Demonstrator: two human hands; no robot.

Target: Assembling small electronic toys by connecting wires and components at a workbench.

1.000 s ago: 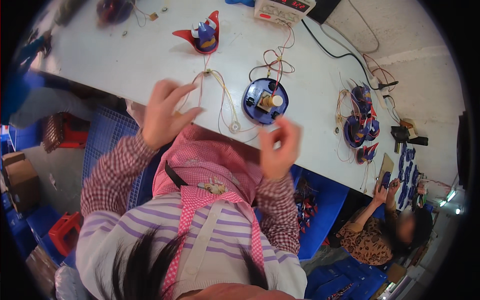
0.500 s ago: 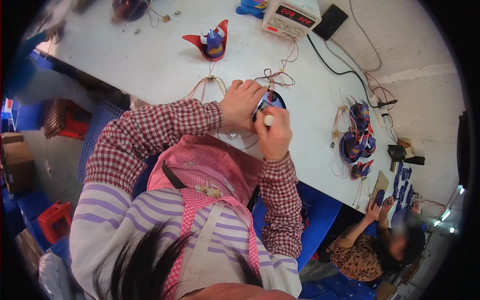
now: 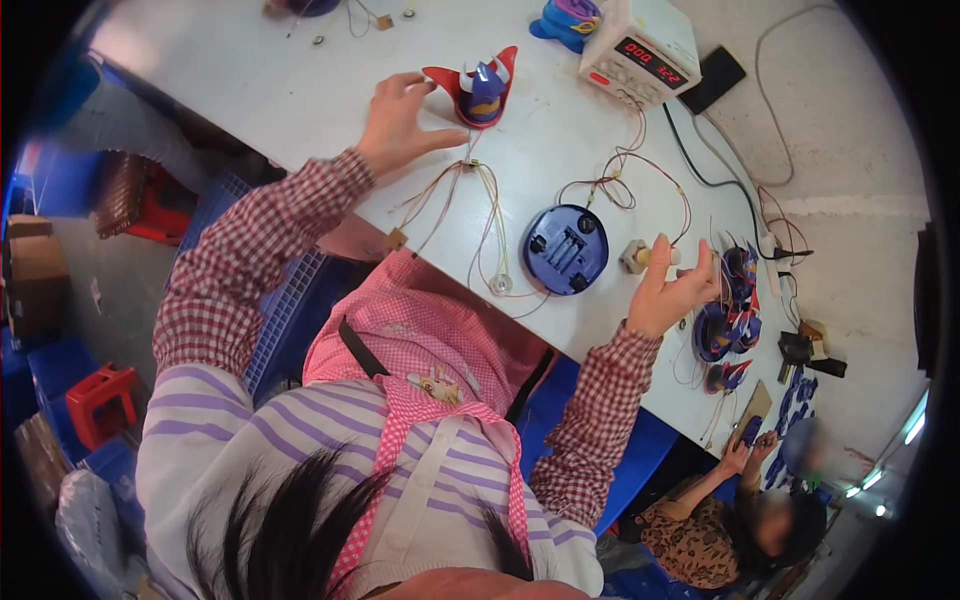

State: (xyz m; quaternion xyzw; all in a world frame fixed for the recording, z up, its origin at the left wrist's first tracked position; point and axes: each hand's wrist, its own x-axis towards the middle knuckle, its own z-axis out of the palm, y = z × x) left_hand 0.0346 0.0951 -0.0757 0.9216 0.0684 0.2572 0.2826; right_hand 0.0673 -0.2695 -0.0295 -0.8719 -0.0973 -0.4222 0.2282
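Reaching out at eleven o'clock, the left hand (image 3: pixel 402 122) is spread wide, fingers splayed on the white tabletop (image 3: pixel 250 70), just short of the red-winged blue plastic toy part (image 3: pixel 480 90) standing at twelve. Over at three o'clock the right hand (image 3: pixel 668 292) has its fingers curled narrow around a small beige cylindrical motor piece (image 3: pixel 645 256), thumb and forefinger pinching it just above the table. Between the two hands lies the round dark-blue plastic base (image 3: pixel 565 249), its open battery compartment facing up and showing only bare ribs inside. A tangle of thin red and yellow wires (image 3: pixel 480 215) loops from near the left hand down past the base, crossing the path between both hands. At one o'clock sits a white bench power supply with a red digit display (image 3: pixel 643 45), black cable (image 3: pixel 720 170) trailing right. A heap of blue-and-red toy parts (image 3: pixel 728 320) crowds just beyond the right hand. At four o'clock another person's hands (image 3: pixel 750 452) hold something dark; what it is cannot be told.
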